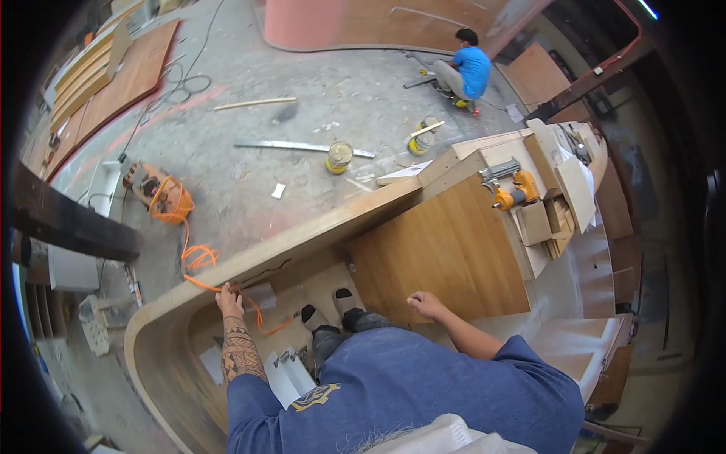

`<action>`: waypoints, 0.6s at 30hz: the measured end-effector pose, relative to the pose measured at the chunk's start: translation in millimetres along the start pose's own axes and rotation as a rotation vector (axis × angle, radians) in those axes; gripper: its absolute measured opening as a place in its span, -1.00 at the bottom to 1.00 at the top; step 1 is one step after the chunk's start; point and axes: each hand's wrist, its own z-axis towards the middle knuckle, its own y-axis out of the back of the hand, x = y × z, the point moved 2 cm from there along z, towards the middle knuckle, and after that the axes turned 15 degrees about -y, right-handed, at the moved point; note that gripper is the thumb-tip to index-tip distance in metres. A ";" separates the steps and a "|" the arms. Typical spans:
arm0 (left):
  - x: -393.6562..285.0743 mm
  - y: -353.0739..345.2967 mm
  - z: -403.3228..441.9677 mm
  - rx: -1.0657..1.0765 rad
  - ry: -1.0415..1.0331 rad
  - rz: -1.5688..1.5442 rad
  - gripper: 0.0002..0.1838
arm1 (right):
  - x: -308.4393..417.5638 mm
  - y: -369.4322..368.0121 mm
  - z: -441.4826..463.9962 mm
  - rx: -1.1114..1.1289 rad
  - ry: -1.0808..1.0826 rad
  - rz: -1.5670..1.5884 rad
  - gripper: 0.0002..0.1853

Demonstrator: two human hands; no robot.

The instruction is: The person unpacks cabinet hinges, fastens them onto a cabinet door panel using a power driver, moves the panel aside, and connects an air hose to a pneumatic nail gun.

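Observation:
My left hand (229, 301) lies at the inner edge of a curved wooden counter rim (299, 234), fingers stretched forward, touching or right beside an orange hose (203, 284). The hose runs over the rim into the wooden enclosure where I stand. My right hand (426, 306) is held in front of me above a brown wooden panel (442, 261), fingers curled together. Whether anything small is in it I cannot make out. White sheet-like pieces with metal hardware (291, 374) lie by my left forearm.
An orange nail gun (516, 194) rests on the wooden unit at right. Beyond the rim stand an orange bucket (172, 203) and two cans, one a yellow can (339, 157), near a metal strip (283, 146). A person in a blue shirt (473, 72) crouches farther back.

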 end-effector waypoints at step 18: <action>-85.9 -53.4 -196.5 0.482 0.106 -0.515 -0.73 | 133.6 -108.7 -25.1 -0.010 0.454 -0.201 -0.07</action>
